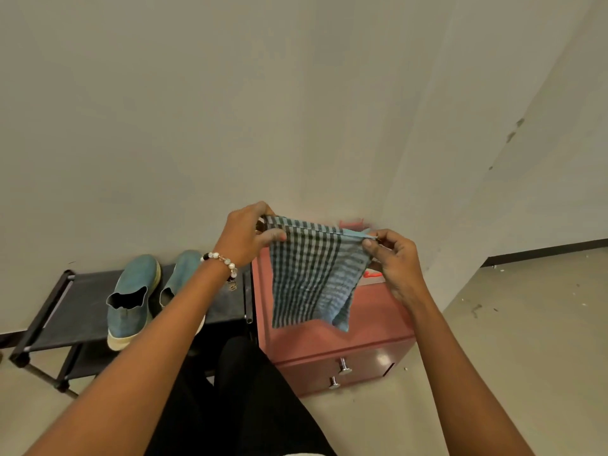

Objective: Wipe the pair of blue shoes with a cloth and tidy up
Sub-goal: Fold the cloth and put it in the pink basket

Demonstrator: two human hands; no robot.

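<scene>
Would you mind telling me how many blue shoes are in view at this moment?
2. Both stand side by side on the black rack: the left shoe in full view, the right shoe partly hidden behind the left forearm. No others show.

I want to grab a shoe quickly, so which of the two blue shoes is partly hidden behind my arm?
The right shoe, nearer the pink cabinet; the left forearm covers its heel. The left shoe shows whole.

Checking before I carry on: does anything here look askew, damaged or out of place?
Nothing serious. The blue shoes sit paired on the rack, though their heels overhang its front edge. The wall on the right shows scuffs.
</scene>
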